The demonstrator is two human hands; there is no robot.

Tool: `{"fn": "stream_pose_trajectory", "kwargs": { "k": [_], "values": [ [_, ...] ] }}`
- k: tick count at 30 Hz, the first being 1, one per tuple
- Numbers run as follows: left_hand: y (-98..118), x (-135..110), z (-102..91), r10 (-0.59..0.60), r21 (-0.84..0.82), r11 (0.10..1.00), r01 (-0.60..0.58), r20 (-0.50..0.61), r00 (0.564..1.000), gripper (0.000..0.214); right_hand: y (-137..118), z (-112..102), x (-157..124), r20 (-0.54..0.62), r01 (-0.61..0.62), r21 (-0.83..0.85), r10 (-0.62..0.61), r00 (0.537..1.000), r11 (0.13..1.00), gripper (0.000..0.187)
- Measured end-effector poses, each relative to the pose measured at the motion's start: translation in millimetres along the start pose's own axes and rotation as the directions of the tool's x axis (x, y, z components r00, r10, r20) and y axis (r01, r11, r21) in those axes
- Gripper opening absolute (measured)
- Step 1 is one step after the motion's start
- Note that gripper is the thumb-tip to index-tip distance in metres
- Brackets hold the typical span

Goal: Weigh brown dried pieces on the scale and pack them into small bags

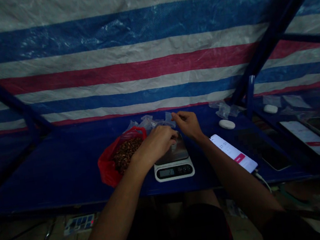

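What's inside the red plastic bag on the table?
The red plastic bag holds a heap of small brown pieces, visible at its open mouth. The left forearm covers part of the bag's edge, and the red plastic hides whatever lies deeper inside.

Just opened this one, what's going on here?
A person is working at a blue table with bare hands. The right hand pinches a small clear plastic bag above a digital kitchen scale, while the left hand is curled over the scale's metal pan. Beside the scale, an open red plastic bag holds brown pieces.
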State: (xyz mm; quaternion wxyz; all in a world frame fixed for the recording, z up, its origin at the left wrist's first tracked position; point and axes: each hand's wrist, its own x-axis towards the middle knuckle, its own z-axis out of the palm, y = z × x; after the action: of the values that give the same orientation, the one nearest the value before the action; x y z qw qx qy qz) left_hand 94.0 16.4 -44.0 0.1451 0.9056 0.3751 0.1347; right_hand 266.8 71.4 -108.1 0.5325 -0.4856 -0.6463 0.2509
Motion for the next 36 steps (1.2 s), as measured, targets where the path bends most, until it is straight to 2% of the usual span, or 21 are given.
{"fn": "stream_pose_trajectory", "kwargs": {
  "k": [7, 10, 12, 15, 16, 18, 19, 22, 26, 36],
  "values": [
    [-1, 0, -0.3, 0.022, -0.01, 1.0, -0.022, -0.001, 1.0, 0.018, 1, 1, 0, 0.006, 0.009, -0.022, -0.008, 1.0, 1.0, 0.046],
    [3, -5, -11.6, 0.023, -0.075, 0.997, -0.026, -0.039, 0.999, 0.022, 2, 0, 0, 0.009, 0.013, -0.02, -0.013, 1.0, 1.0, 0.046],
    [-2, -15, -24.3, -0.016, -0.086, 0.996, 0.008, -0.086, 0.996, 0.025, 1, -1, -1, 0.005, 0.012, -0.015, -0.012, 1.0, 1.0, 0.046],
    [-26, -42, -41.4, -0.181, -0.001, 0.983, 0.182, -0.102, 0.978, 0.024, 0, -2, -1, -0.008, 0.005, -0.006, -0.005, 1.0, 1.0, 0.044],
    [-37, -53, -44.2, -0.272, 0.033, 0.961, 0.274, -0.057, 0.961, 0.023, -1, -2, -1, -0.009, 0.003, -0.004, -0.003, 1.0, 1.0, 0.044],
    [-60, -71, -43.8, -0.456, 0.102, 0.885, 0.454, 0.002, 0.89, 0.018, -1, -1, -1, -0.004, 0.006, 0.001, -0.006, 1.0, 1.0, 0.045],
    [-69, -78, -41.1, -0.484, 0.152, 0.866, 0.477, 0.018, 0.875, 0.022, 0, 0, -1, 0.0, 0.014, 0.006, -0.014, 1.0, 1.0, 0.045],
    [-86, -88, -29.0, -0.453, 0.206, 0.877, 0.433, 0.057, 0.89, 0.039, 2, 2, -2, 0.008, 0.047, 0.015, -0.048, 0.999, 0.999, 0.045],
    [-89, -87, -21.1, -0.432, 0.155, 0.893, 0.422, 0.038, 0.901, 0.024, 3, 3, -3, 0.001, 0.057, 0.018, -0.057, 0.998, 0.998, 0.043],
    [-86, -91, -36.3, -0.404, 0.09, 0.911, 0.403, -0.002, 0.915, 0.022, 3, 4, -3, 0.005, 0.043, 0.022, -0.043, 0.999, 0.999, 0.043]
  ]
}}
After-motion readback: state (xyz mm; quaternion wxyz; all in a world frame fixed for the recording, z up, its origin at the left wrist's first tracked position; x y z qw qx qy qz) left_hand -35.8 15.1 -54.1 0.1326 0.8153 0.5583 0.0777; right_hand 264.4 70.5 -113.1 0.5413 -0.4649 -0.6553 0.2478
